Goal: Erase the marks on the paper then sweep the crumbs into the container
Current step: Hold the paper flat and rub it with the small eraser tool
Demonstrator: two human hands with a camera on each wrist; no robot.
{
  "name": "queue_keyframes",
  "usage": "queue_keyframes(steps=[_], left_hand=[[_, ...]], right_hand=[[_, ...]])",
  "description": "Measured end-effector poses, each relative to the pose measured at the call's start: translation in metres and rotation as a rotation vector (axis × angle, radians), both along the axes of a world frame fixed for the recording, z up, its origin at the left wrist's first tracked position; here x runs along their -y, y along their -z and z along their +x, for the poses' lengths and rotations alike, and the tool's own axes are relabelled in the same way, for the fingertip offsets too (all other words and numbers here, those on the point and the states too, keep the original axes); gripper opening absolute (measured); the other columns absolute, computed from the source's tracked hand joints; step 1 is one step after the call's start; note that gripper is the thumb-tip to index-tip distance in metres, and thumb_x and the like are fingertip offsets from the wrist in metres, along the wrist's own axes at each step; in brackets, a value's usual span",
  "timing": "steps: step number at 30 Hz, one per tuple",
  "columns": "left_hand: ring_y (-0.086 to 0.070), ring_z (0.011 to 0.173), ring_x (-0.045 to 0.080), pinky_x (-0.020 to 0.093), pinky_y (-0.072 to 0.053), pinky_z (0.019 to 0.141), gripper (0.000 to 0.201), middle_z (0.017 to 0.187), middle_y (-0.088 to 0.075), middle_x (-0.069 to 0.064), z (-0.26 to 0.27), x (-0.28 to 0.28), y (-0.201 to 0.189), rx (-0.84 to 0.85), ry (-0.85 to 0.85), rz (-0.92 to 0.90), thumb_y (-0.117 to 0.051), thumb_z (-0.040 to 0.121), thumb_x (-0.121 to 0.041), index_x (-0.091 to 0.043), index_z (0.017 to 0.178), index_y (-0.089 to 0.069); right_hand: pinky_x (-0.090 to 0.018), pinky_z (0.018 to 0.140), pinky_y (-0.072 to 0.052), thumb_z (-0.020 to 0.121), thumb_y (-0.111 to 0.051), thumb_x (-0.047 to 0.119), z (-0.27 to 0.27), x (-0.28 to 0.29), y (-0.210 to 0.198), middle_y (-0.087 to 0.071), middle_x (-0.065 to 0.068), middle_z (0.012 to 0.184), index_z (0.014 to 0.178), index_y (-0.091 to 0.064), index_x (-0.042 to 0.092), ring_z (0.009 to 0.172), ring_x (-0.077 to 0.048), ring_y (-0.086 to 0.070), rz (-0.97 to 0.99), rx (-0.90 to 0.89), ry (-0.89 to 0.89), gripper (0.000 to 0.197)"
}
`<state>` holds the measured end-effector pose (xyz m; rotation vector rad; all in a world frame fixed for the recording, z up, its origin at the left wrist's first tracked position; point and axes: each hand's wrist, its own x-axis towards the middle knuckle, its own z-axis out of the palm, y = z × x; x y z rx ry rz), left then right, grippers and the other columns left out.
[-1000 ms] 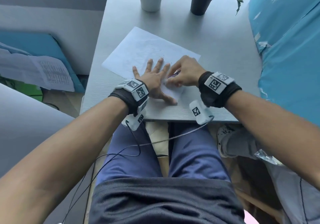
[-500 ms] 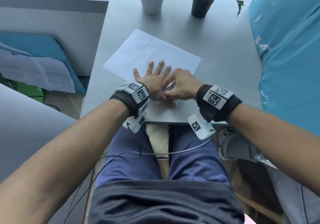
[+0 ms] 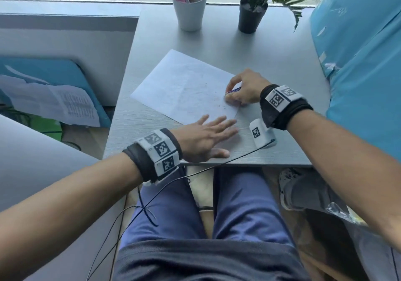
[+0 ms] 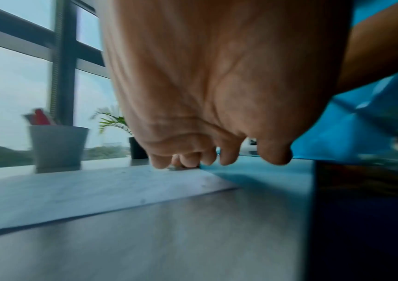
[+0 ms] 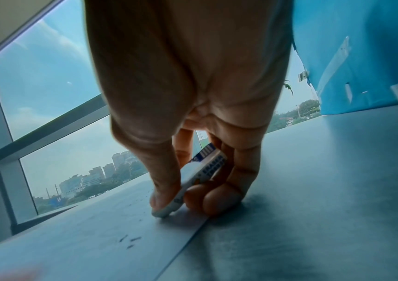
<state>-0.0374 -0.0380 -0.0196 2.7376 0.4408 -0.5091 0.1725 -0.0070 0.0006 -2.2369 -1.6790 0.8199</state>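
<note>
A white sheet of paper [image 3: 184, 85] lies askew on the grey table [image 3: 271, 63]. At the sheet's right edge my right hand [image 3: 243, 89] pinches a white eraser [image 5: 193, 182] with a blue printed sleeve, between thumb and fingers. The eraser's tip presses on the paper. Dark eraser crumbs [image 5: 128, 239] lie on the sheet just in front of it, also visible as crumbs [image 3: 221, 105] in the head view. My left hand [image 3: 208, 137] lies flat with fingers spread on the bare table at the paper's near edge, holding nothing. In the blurred left wrist view its palm [image 4: 205, 85] hovers over the paper [image 4: 73, 190].
A white cup [image 3: 189, 9] holding pens and a black plant pot [image 3: 251, 15] stand at the table's far edge by the window. Blue sheeting [image 3: 358, 63] borders the table on the right. My legs are under the near edge [image 3: 249, 164].
The hands were together on the paper's near part. Now the right hand, still holding the eraser, has moved to the sheet's right edge, and the left hand has slid back off the paper.
</note>
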Motion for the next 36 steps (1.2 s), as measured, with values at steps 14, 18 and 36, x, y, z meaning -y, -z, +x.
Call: queue_keyframes(steps=[14,18,36], left_hand=[[0.009,0.153,0.015,0.043,0.006,0.122,0.088,0.166,0.008,-0.004,0.002,-0.019,0.005,-0.006,0.191,0.015,-0.022,0.092,-0.074,-0.024,0.160,0.000],[0.015,0.151,0.014,0.047,0.006,0.123,0.085,0.165,0.016,-0.006,-0.001,-0.054,0.009,-0.020,0.009,0.005,-0.024,0.093,-0.071,-0.027,0.159,0.007],[0.001,0.153,0.023,0.059,-0.014,0.119,0.130,0.167,0.006,-0.002,-0.006,-0.075,0.003,-0.002,-0.334,0.109,-0.069,0.053,-0.088,-0.034,0.158,-0.014]], right_hand=[[-0.019,0.072,-0.042,0.080,-0.077,0.028,0.002,-0.002,0.000,-0.062,0.006,0.086,0.088,-0.074,0.029,0.071,-0.009,-0.057,-0.041,0.042,-0.042,0.008],[-0.017,0.068,-0.041,0.079,-0.078,0.028,0.001,-0.002,0.000,-0.064,0.004,0.084,0.087,-0.074,0.028,0.073,-0.011,-0.058,-0.035,0.031,-0.043,0.008],[-0.023,0.080,-0.054,0.071,-0.081,0.023,-0.021,0.003,-0.007,-0.074,-0.002,0.081,0.085,-0.079,0.017,0.081,-0.013,-0.068,0.136,0.050,0.038,0.015]])
